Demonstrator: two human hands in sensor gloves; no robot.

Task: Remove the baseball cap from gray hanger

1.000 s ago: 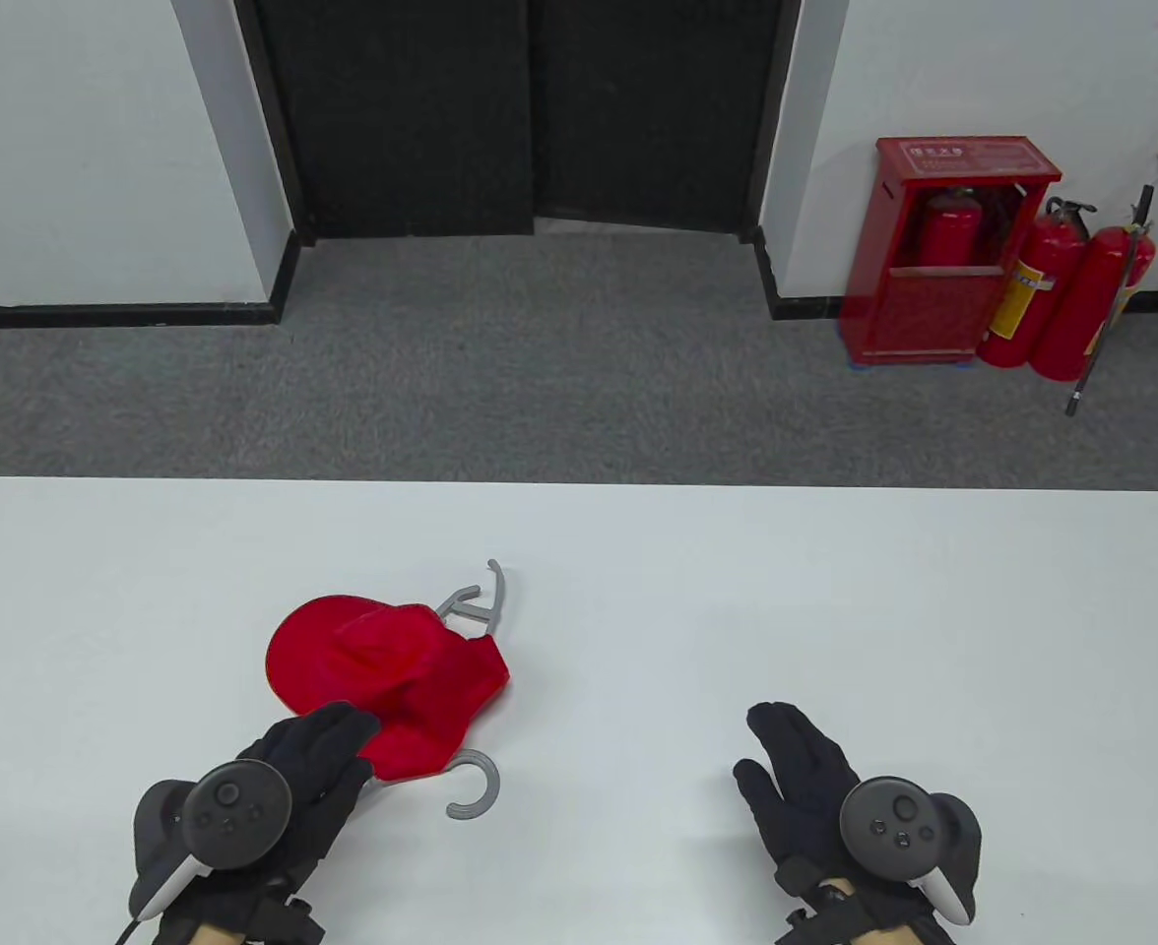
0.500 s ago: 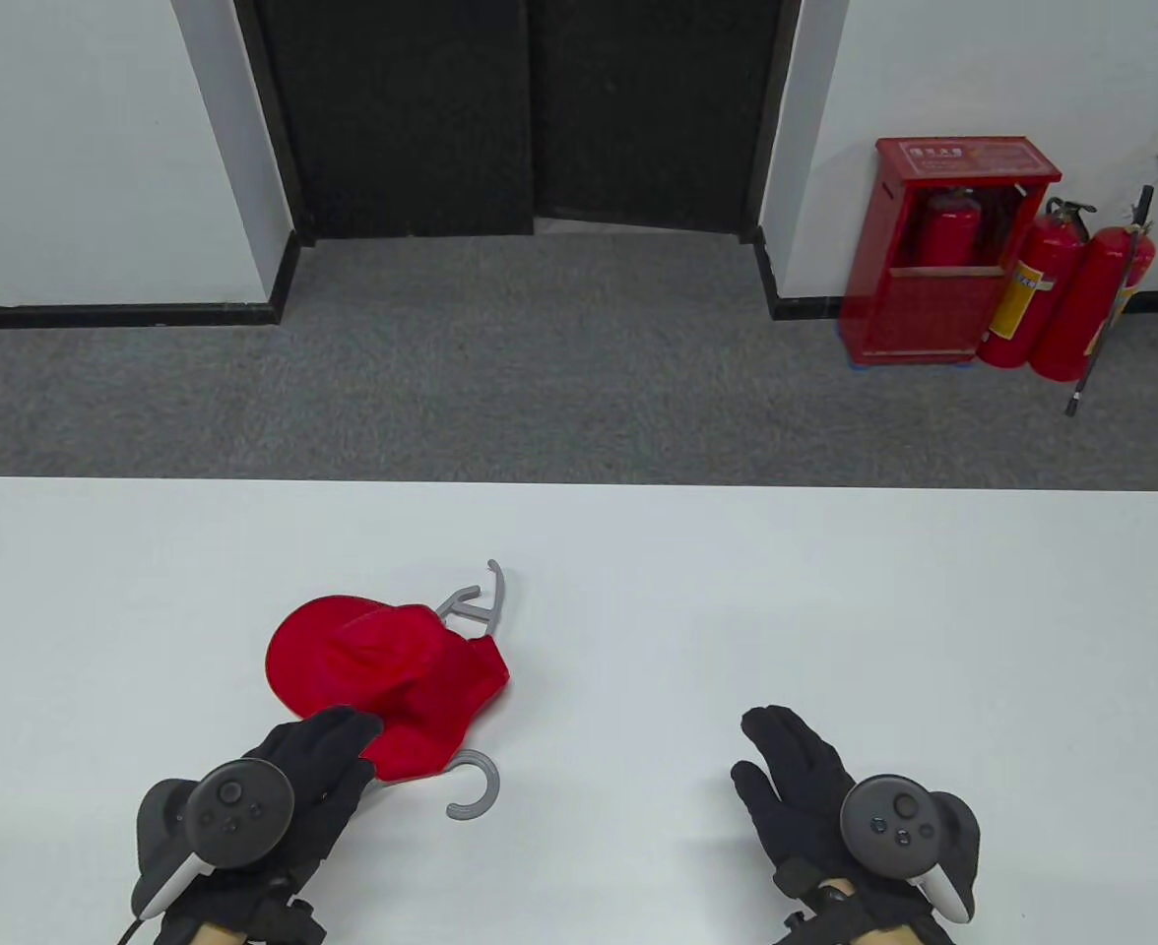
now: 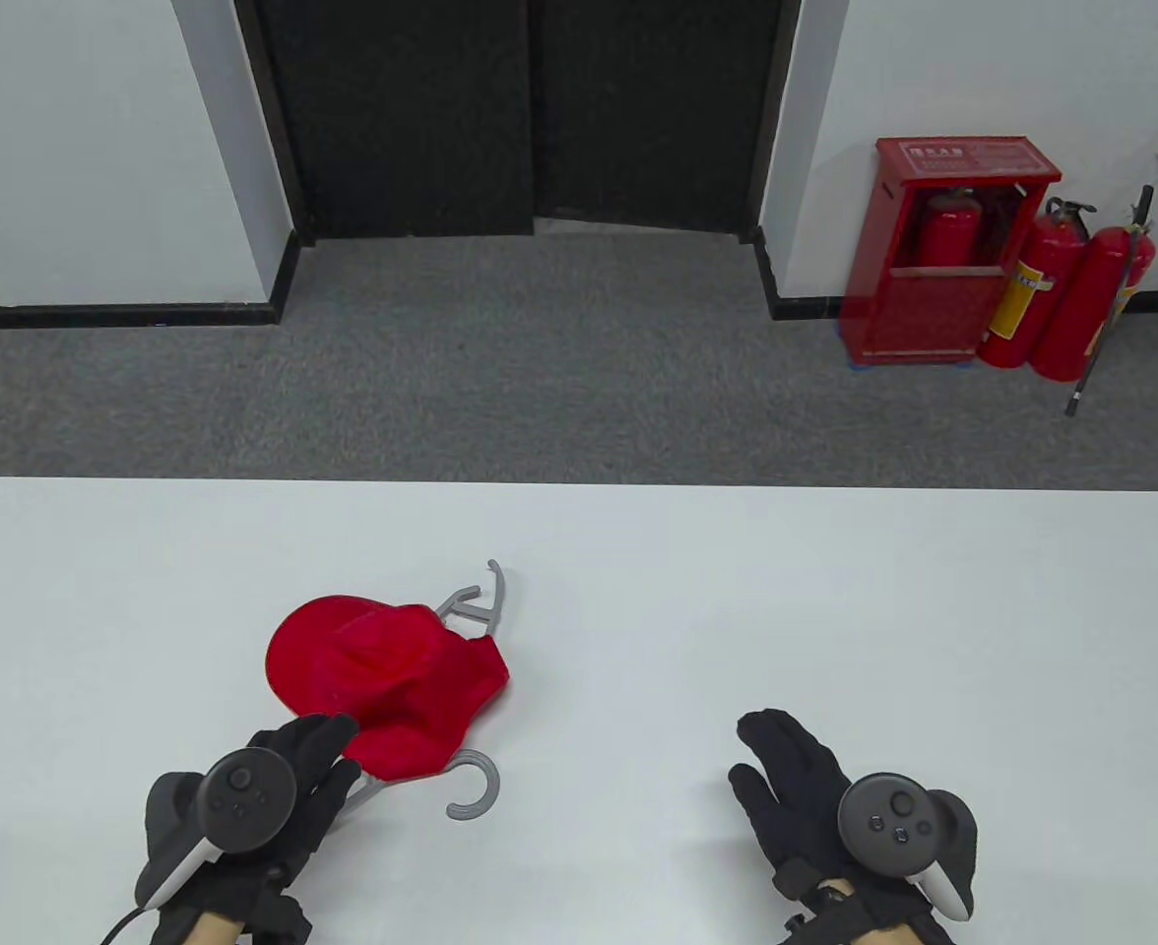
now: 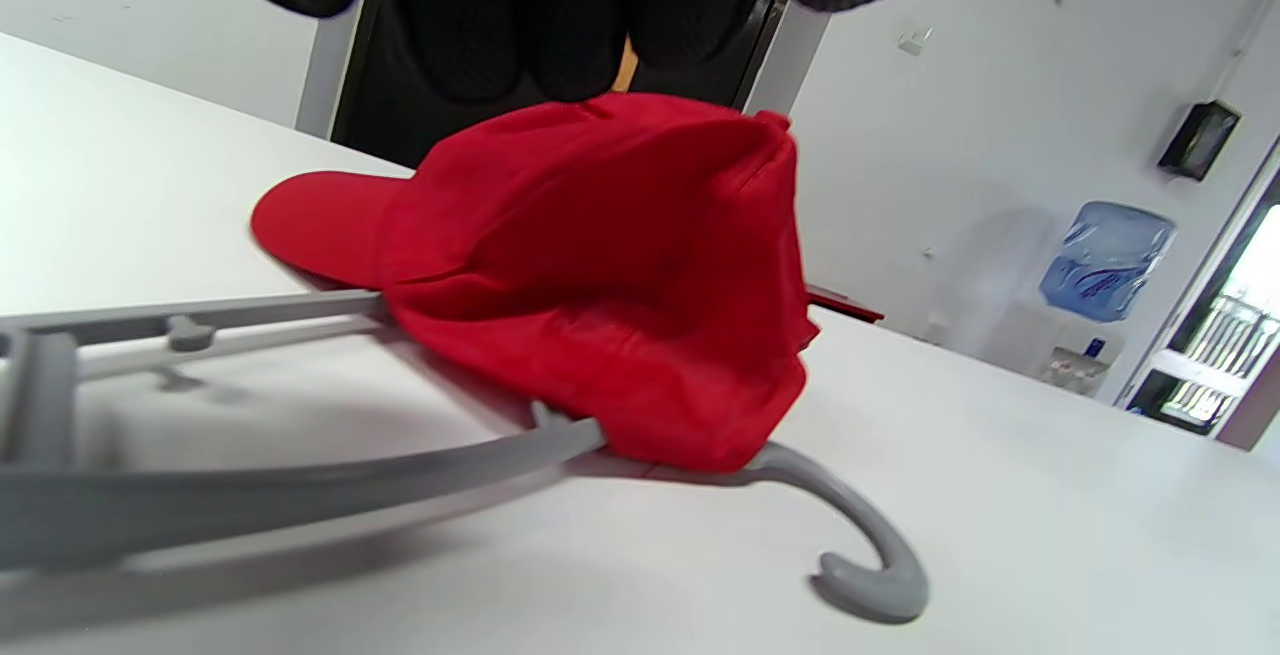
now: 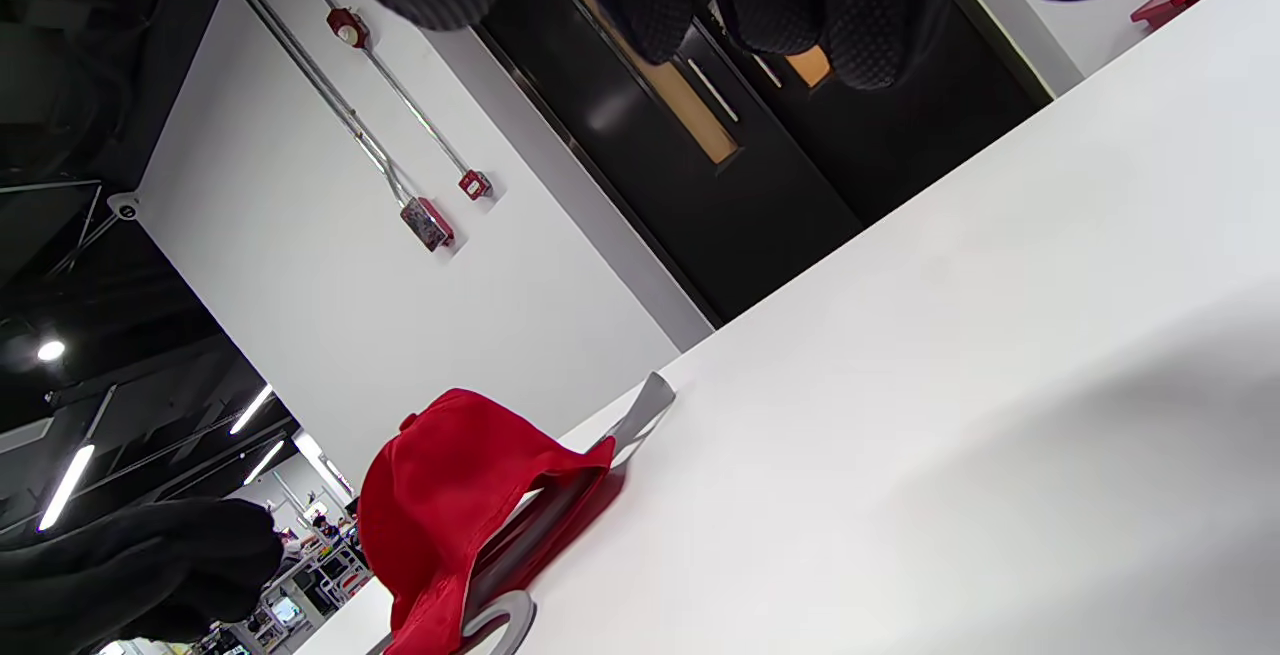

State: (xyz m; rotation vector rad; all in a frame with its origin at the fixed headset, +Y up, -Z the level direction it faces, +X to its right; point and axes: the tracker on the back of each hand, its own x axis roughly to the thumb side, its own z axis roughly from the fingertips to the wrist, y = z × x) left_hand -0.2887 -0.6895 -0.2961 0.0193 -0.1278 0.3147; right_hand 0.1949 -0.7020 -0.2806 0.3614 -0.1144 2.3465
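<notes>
**Left hand drawn back off the cap, hanger arm uncovered**

Fingers of my left hand [image 3: 274, 787] lie loosely extended in their black glove, tips at the near edge of the red fabric baseball cap [image 3: 382, 679]; whether they touch the cloth I cannot tell. They pinch nothing that I can see. In the left wrist view those fingertips [image 4: 560, 25] hang just above the crown, with nothing between them.

A second ago this hand lay further forward, its fingers over the near edge of the cap. Now it has slid back toward me, and a stretch of the gray plastic hanger [image 3: 471, 787] that it covered shows beside my fingers. The cap and hanger themselves have not shifted.

My right hand [image 3: 815, 797] rests flat on the white table [image 3: 835, 610], fingers relaxed and slightly spread, well apart from the cap and holding nothing. It has drifted a little toward me too.

The cap is draped over the hanger left of the table's centre, brim pointing away to the left. The hook curls out from under it on the near side, and an arm end pokes out at the far side.

I judge the removal has not begun: the cap is on the hanger. Pulling back has exposed the near arm, which I could pin down while the cap is lifted away.
</notes>
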